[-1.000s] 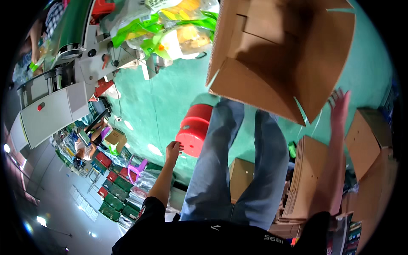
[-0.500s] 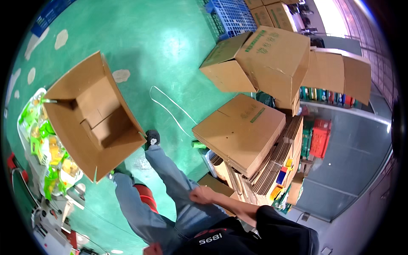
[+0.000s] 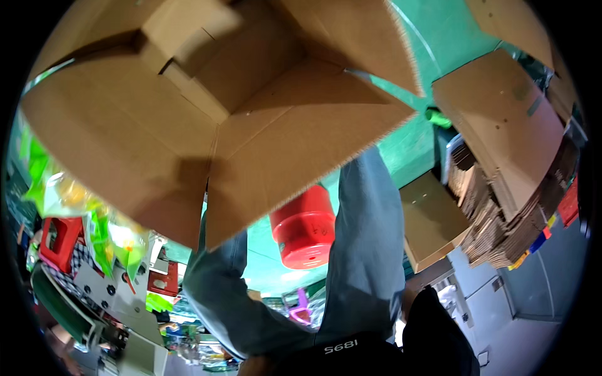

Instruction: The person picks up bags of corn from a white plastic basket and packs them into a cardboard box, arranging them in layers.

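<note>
A large open cardboard box (image 3: pixel 301 144) fills the upper part of the view, its flaps spread toward me and its inner bottom showing. At the lower edge, by my left thigh, a small patch of skin from my left hand or forearm (image 3: pixel 254 366) shows; its fingers are hidden. My right arm (image 3: pixel 409 302) hangs beside my right thigh below the dark sleeve, with the fingers out of sight. Neither hand visibly touches the box. Between my legs stands a red plastic stool or bucket (image 3: pixel 304 229).
Flattened cartons (image 3: pixel 501 125) are stacked to my right, beside a smaller open box (image 3: pixel 433 216). Bags with green and yellow contents (image 3: pixel 69 188) lie at left, near a green-seated chair (image 3: pixel 59 304) and a grey machine (image 3: pixel 116 288). A white strap lies on the green floor.
My view has lowered and tilted, so the open box looms much larger and nearer. Both hands have slipped mostly out of sight; the right one was closed over my thigh before.
</note>
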### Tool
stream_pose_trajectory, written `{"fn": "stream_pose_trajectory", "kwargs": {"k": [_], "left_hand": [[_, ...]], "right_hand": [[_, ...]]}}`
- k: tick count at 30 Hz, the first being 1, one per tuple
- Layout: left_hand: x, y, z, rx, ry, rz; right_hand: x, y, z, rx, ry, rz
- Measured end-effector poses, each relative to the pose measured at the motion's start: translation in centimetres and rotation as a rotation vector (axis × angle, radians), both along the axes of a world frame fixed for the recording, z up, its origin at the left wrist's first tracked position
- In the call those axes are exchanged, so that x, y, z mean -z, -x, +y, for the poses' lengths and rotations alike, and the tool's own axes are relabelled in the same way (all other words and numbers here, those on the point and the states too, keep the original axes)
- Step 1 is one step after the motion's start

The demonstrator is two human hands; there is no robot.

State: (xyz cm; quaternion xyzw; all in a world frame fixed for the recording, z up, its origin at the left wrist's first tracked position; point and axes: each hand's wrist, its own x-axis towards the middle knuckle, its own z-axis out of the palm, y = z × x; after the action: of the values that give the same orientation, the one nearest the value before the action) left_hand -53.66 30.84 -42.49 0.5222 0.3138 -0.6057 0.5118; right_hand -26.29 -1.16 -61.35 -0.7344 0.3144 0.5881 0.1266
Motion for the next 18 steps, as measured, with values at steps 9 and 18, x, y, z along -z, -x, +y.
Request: {"fn": "stream_pose_trajectory", "kwargs": {"k": [9,18], "left_hand": [[2.6,2.6,4.9,0.207,0.141,0.165],[0.8,4.1,7.2,0.266,0.211,0.195]], "right_hand": [[3.8,7.3,0.0,0.149,0.033,-0.046],[5.9,9.2,0.7,0.215,0.012,-0.103]]}}
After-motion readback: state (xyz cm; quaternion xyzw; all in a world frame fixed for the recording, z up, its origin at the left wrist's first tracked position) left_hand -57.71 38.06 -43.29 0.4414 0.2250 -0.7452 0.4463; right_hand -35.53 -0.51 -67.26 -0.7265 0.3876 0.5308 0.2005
